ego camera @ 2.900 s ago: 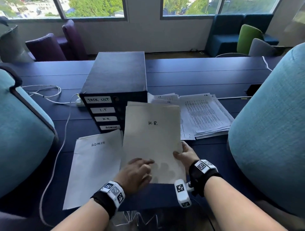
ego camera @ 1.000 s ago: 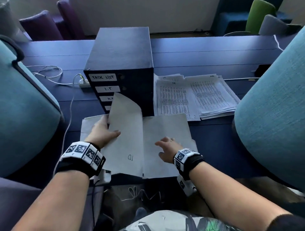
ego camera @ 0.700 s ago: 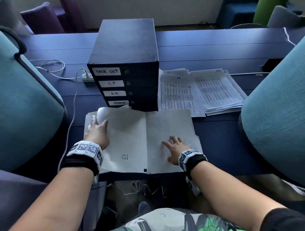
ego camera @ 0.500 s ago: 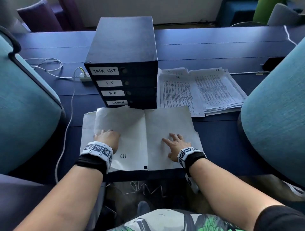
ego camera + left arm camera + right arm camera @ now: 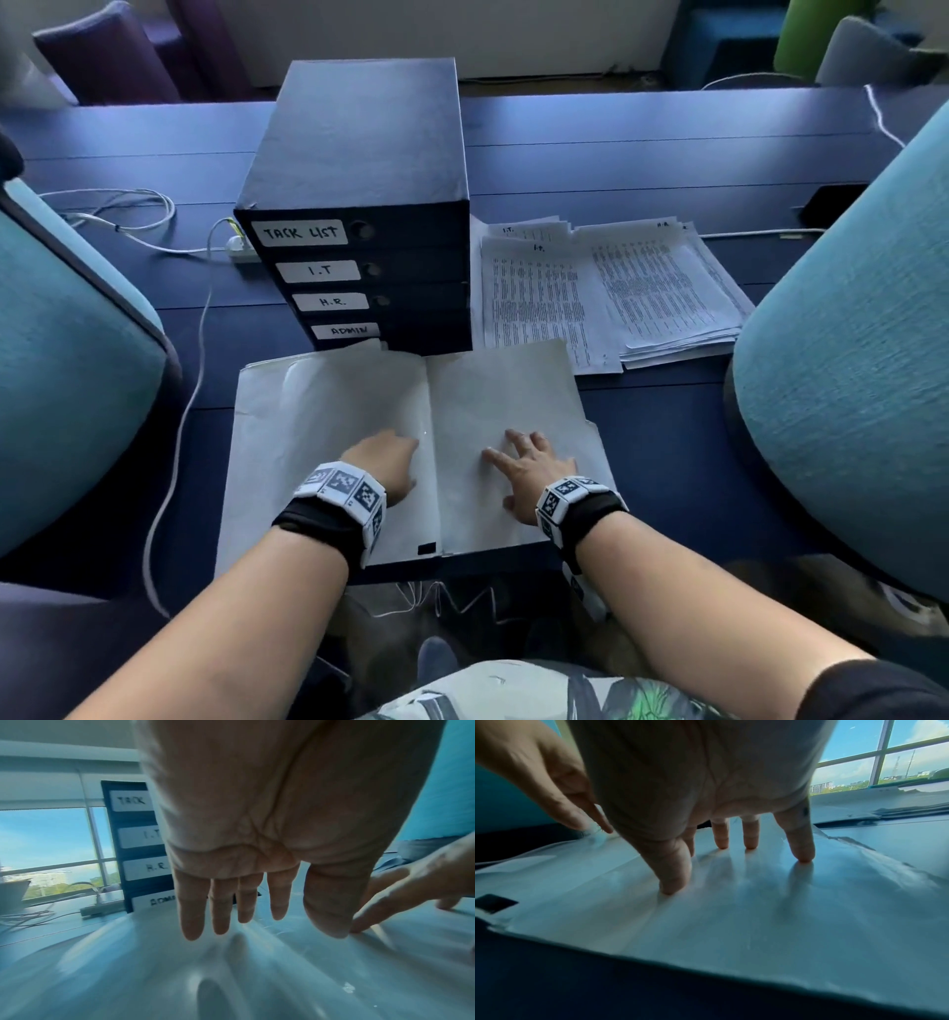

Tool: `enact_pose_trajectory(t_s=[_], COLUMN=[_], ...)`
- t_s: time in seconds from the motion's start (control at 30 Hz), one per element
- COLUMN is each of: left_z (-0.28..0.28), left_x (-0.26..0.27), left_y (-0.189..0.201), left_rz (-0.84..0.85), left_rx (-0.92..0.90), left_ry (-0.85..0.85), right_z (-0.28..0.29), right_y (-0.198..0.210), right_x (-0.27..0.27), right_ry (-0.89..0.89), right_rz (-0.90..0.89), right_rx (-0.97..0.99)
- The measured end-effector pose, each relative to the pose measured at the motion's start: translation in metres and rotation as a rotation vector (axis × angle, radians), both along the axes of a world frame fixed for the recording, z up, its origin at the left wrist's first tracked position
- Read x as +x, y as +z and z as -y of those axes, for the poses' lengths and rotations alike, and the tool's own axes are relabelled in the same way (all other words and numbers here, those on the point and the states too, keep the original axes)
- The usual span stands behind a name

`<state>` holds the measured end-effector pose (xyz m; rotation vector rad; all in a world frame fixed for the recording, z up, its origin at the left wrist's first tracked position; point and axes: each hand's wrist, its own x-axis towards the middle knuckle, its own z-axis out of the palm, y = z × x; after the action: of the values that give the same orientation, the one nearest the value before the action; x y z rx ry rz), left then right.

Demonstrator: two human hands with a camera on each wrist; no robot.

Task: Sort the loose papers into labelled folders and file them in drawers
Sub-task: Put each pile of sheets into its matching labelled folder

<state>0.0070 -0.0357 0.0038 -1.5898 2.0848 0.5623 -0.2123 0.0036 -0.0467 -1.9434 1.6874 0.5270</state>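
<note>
Where half a second ago the left hand [image 5: 386,462] lay further left on the open off-white paper folder [image 5: 493,411], it now sits by the centre crease, fingers straight and flat, covering the pencilled mark seen earlier. The right hand [image 5: 529,465] stays spread, fingertips [image 5: 802,852] pressing the right leaf. That folder lies unfolded on the dark blue desk [image 5: 667,437], touching the black four-drawer cabinet [image 5: 359,205], beside the stack of printed loose papers [image 5: 606,293].

left hand [image 5: 386,462] flat, right hand [image 5: 531,465] splayed

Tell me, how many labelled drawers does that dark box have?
4, stacked on the front of the drawer box: TASK LIST on top, I.T below, then H.R., and ADMIN lowest.
</note>
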Motion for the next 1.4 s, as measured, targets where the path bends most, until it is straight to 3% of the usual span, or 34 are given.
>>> enact_pose_trajectory(t_s=[0.2, 0.57, 0.8, 1.3, 1.4], left_z=[0.006, 0.033, 0.052, 0.053, 0.053], left_x=[-0.051, -0.120, -0.133, -0.145, -0.145], left_y=[-0.010, -0.029, -0.038, -0.049, -0.049], left_rz=[-0.044, -0.016, 0.055, 0.133, 0.130], left_rx=[-0.050, -0.013, 0.071, 0.031, 0.040], left_ry=[-0.087, -0.016, 0.067, 0.094, 0.093], right_z=[0.014, 0.064, 0.088, 0.127, 0.128], right_y=[0.015, 0.028, 0.008, -0.026, -0.027], right_x=[-0.017, -0.126, -0.167, -0.207, -0.207], right_ry=[-0.042, -0.436, -0.531, -0.603, -0.615], right_rz=[0.045, -0.050, -0.044, -0.050, -0.073], right_rx=[-0.124, -0.426, -0.412, -0.305, -0.354])
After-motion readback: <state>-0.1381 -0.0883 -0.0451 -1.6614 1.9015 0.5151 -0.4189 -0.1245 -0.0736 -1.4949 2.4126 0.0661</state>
